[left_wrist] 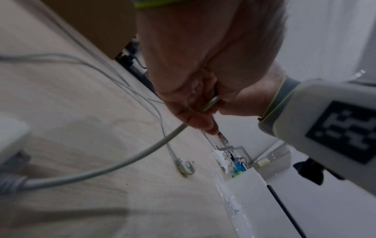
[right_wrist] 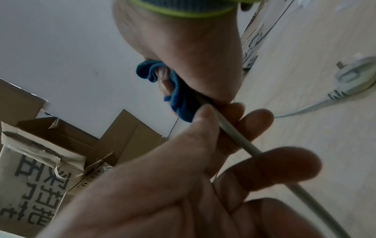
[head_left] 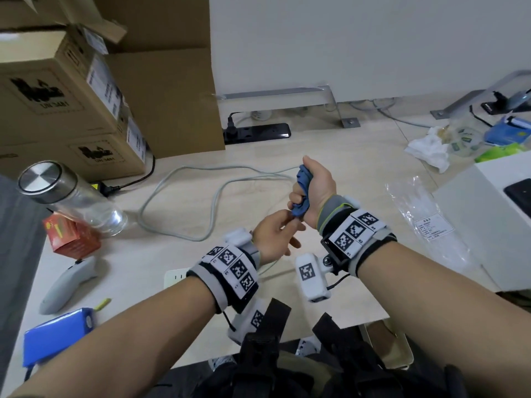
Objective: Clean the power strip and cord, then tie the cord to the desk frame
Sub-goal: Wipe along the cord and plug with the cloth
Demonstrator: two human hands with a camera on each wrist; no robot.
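The cord is grey and lies in loops on the pale surface. One part of it rises off the surface and goes up into both hands. The right hand is a tight fist round a blue cloth, and the cloth is wrapped round the cord, so the cord is hidden inside the fist. Only bits of cloth poke out at the top and bottom of the fist. The left hand is just under the right hand. Its thumb and first finger pinch the cord right below the cloth, and its other fingers are loose and spread.

In the right wrist view the cord comes out of the cloth and runs between the left hand's fingers. That picture is blurry. The plug at the cord's end lies flat on the surface, well apart from the hands. In the left wrist view the plug also shows, small and soft.

The white power strip lies near the front edge of the surface. The left arm covers most of it, so only a corner shows. In the left wrist view it is cut off at the left edge.

A black strip sits by the wall at the back. Boxes stand at the back left, with a clear bottle tipped over in front of them. A clear bag lies to the right.
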